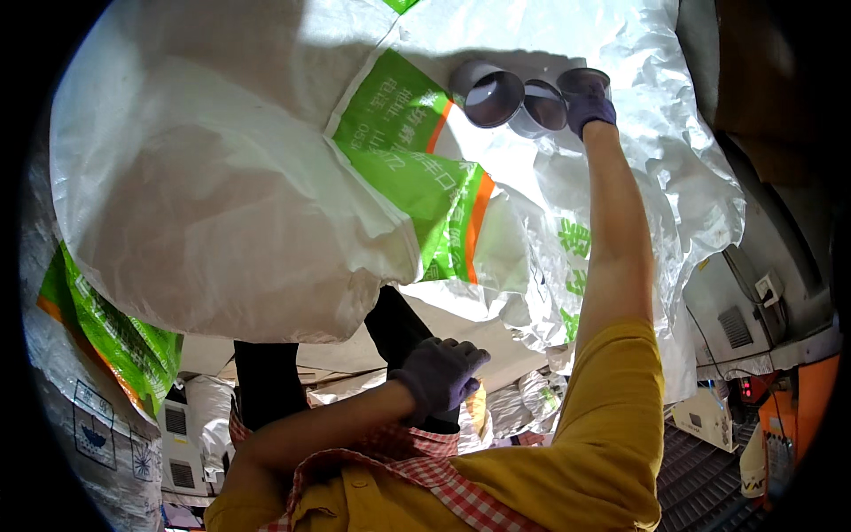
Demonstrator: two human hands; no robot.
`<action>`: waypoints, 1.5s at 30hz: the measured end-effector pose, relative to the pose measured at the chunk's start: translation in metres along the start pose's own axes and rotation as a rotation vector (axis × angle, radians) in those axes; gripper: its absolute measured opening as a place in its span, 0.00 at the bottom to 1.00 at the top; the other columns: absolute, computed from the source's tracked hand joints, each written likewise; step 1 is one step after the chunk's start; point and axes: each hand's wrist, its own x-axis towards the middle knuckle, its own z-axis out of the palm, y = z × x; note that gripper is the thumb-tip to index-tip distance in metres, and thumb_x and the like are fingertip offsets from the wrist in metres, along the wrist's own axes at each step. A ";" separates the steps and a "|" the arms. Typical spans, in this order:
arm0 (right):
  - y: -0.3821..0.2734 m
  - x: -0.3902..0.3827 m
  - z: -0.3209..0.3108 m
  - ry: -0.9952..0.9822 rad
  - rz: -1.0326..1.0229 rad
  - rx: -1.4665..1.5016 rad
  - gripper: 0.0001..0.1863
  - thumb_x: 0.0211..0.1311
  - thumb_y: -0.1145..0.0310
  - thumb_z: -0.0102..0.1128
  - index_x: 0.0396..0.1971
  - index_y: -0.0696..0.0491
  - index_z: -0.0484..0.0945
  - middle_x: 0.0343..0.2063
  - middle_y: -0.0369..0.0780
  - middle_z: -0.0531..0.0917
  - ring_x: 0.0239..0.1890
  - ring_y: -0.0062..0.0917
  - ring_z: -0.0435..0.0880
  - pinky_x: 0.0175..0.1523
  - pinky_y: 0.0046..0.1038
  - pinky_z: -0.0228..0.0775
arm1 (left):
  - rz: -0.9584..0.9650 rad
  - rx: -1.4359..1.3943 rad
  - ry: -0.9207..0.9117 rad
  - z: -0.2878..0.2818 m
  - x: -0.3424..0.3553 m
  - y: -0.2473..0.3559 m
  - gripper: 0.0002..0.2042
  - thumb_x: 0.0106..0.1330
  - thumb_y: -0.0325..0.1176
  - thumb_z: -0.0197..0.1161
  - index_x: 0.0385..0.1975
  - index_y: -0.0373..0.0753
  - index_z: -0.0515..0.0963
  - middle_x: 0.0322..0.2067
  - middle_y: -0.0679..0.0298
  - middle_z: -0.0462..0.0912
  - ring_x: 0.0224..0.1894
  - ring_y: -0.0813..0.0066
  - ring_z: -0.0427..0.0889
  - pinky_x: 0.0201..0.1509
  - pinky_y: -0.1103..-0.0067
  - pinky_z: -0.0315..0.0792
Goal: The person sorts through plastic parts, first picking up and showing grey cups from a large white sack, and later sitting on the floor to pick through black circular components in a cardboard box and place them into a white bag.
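My right hand [592, 110], in a purple glove, reaches far out over white plastic sheeting [638, 53] and is closed on a grey cup-shaped cylinder [582, 78]. Its fingers are partly hidden by the cylinder. Just left of it lie two similar hollow grey cylinders, a middle one [543, 105] and a left one [493, 97], with round openings facing me. My left hand [441, 374], also gloved in purple, is held low by my dark-clothed leg, fingers curled, with nothing visible in it.
A large white plastic sack [239, 177] with a green and orange printed band [399, 111] bulges at the left. Another green-printed piece [111, 328] hangs at far left. Grey machine housing with a white socket [769, 288] and cables stands right, near an orange panel [815, 399].
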 end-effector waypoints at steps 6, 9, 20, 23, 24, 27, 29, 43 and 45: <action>-0.013 -0.038 0.024 0.123 0.084 0.368 0.21 0.58 0.62 0.46 0.52 0.49 0.72 0.52 0.49 0.73 0.55 0.42 0.71 0.57 0.38 0.64 | -0.103 -0.027 -0.026 0.002 0.003 0.000 0.19 0.53 0.35 0.62 0.44 0.39 0.71 0.36 0.55 0.78 0.39 0.55 0.77 0.41 0.66 0.71; -0.027 -0.070 0.019 0.254 0.348 0.607 0.23 0.57 0.54 0.50 0.49 0.52 0.73 0.50 0.50 0.74 0.54 0.44 0.71 0.55 0.40 0.64 | -0.117 -0.027 -0.052 0.002 0.009 0.002 0.19 0.53 0.36 0.62 0.45 0.39 0.70 0.37 0.55 0.77 0.40 0.55 0.77 0.43 0.65 0.70; -0.098 -0.066 0.019 -0.013 0.480 0.877 0.52 0.34 0.28 0.60 0.62 0.39 0.60 0.59 0.56 0.62 0.64 0.52 0.53 0.66 0.45 0.44 | -0.141 -0.043 -0.025 0.009 0.013 0.004 0.18 0.54 0.37 0.61 0.44 0.40 0.70 0.38 0.55 0.77 0.41 0.55 0.77 0.44 0.65 0.70; -0.112 -0.056 0.040 -0.004 0.480 0.753 0.41 0.39 0.35 0.62 0.53 0.44 0.72 0.52 0.47 0.72 0.58 0.40 0.66 0.61 0.35 0.55 | -0.143 -0.059 -0.041 0.011 0.012 0.003 0.18 0.54 0.37 0.61 0.45 0.40 0.70 0.39 0.55 0.77 0.41 0.55 0.76 0.45 0.65 0.70; -0.119 -0.057 0.035 -0.014 0.470 0.715 0.37 0.42 0.38 0.62 0.50 0.47 0.76 0.48 0.41 0.79 0.54 0.34 0.74 0.59 0.30 0.61 | -0.153 -0.066 -0.023 0.011 0.011 0.004 0.19 0.54 0.36 0.61 0.45 0.39 0.70 0.39 0.54 0.77 0.41 0.54 0.76 0.45 0.64 0.70; -0.119 -0.060 0.042 0.074 0.559 0.741 0.26 0.45 0.45 0.64 0.41 0.47 0.81 0.41 0.43 0.82 0.48 0.36 0.77 0.54 0.32 0.64 | -0.133 -0.078 0.014 0.011 0.011 0.003 0.19 0.54 0.35 0.62 0.45 0.38 0.70 0.38 0.54 0.77 0.41 0.53 0.76 0.44 0.64 0.71; -0.114 -0.065 0.054 0.203 0.538 0.741 0.21 0.46 0.49 0.64 0.37 0.47 0.82 0.37 0.44 0.83 0.45 0.37 0.79 0.52 0.32 0.65 | -0.102 -0.083 0.035 0.012 0.012 0.002 0.19 0.54 0.35 0.62 0.45 0.38 0.70 0.38 0.53 0.77 0.40 0.52 0.77 0.44 0.64 0.71; -0.060 -0.228 -0.168 0.780 0.095 0.902 0.13 0.36 0.65 0.72 0.27 0.47 0.83 0.56 0.59 0.63 0.59 0.53 0.59 0.62 0.43 0.52 | -0.288 0.195 0.089 0.002 -0.091 0.012 0.19 0.59 0.38 0.59 0.48 0.38 0.72 0.45 0.56 0.77 0.48 0.58 0.76 0.53 0.68 0.69; -0.050 -0.275 -0.213 0.859 -0.053 0.891 0.13 0.33 0.68 0.72 0.26 0.45 0.82 0.59 0.59 0.59 0.61 0.53 0.57 0.63 0.43 0.50 | -0.374 0.191 0.039 0.002 -0.121 0.029 0.19 0.59 0.42 0.54 0.49 0.41 0.73 0.48 0.56 0.76 0.51 0.57 0.74 0.54 0.67 0.67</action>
